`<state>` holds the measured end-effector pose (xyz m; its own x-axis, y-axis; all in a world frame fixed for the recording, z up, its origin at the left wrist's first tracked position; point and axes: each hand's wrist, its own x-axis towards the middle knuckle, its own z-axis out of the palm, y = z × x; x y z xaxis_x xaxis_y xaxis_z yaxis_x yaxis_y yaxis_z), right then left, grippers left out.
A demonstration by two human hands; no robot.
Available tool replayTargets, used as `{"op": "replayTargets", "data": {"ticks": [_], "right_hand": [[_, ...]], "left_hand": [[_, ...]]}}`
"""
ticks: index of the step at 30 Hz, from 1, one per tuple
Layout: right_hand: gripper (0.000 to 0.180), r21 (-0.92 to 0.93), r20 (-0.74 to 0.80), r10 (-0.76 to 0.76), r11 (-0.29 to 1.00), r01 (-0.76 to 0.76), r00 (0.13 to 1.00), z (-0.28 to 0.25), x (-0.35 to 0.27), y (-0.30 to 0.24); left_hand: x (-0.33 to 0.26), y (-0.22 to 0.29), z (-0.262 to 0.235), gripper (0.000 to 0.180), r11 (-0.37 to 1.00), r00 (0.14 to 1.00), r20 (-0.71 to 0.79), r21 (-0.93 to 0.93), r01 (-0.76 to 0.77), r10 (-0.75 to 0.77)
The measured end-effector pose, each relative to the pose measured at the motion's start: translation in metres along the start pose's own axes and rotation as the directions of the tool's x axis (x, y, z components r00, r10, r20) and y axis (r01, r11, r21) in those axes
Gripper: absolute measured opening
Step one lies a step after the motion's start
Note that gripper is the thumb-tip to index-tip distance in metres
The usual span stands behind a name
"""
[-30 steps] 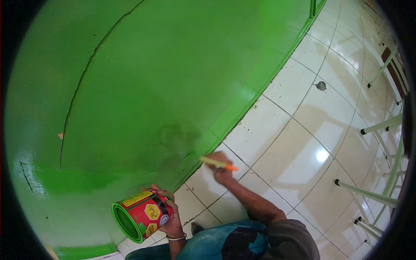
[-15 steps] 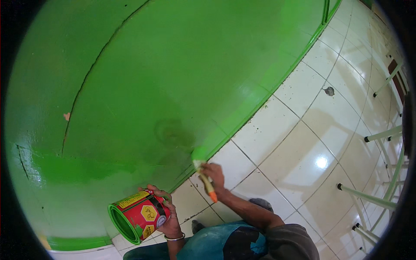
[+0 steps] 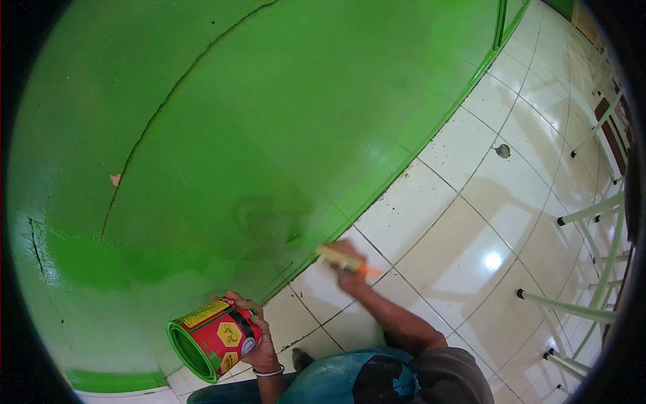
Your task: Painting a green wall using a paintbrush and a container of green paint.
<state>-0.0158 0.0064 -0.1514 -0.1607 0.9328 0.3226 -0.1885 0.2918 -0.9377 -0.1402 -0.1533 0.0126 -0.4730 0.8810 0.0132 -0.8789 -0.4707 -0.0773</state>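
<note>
Round swings the paintbrush [image 3: 333,254]! Half a second back its orange end pointed down toward the knees; now that end has swept out to the right, blurred with speed, the head of the brush at the foot of the green wall [image 3: 269,135]. Whether the bristles touch it, the blur won't say.

Look around: a long crack [image 3: 180,82] curves down the wall at left, and a dark smudge [image 3: 266,215] sits just above the brush. White floor tiles [image 3: 404,289] run away to the right, one marked by a grey patch [image 3: 502,151]. Pale furniture legs [image 3: 572,306] crowd the far right edge, well apart from both hands. Down below, blue-green clothing [image 3: 323,374] fills the space between the forearms.

Now the holds! The right grip [image 3: 351,279] is closed about the brush handle, the orange end poking out to the right, the head to the left. Over on the left, the left grip [image 3: 264,340] clasps the red paint tin [image 3: 225,337] around its right-hand end, tilted, green-rimmed mouth facing lower left.
</note>
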Motion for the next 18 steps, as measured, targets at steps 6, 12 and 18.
{"op": "replayTargets", "data": {"ticks": [6, 12, 18], "right_hand": [[0.028, 0.173, -0.566, 0.083, 0.985, 0.019, 0.82, -0.069, 0.087, -0.008], [0.024, -0.453, -0.338, -0.418, 0.858, 0.244, 0.843, -0.022, 0.052, 0.004], [0.041, -0.256, 0.089, -0.328, 0.905, 0.34, 0.94, 0.056, -0.044, -0.014]], "left_hand": [[0.001, -0.011, 0.006, 0.052, 1.0, 1.0, 0.0, 0.004, 0.02, -0.02], [0.002, -0.015, 0.006, 0.053, 1.0, 1.0, -0.007, 0.009, 0.023, -0.023], [0.005, -0.011, 0.0, 0.055, 0.999, 1.0, 0.004, -0.044, 0.009, -0.009]]}}
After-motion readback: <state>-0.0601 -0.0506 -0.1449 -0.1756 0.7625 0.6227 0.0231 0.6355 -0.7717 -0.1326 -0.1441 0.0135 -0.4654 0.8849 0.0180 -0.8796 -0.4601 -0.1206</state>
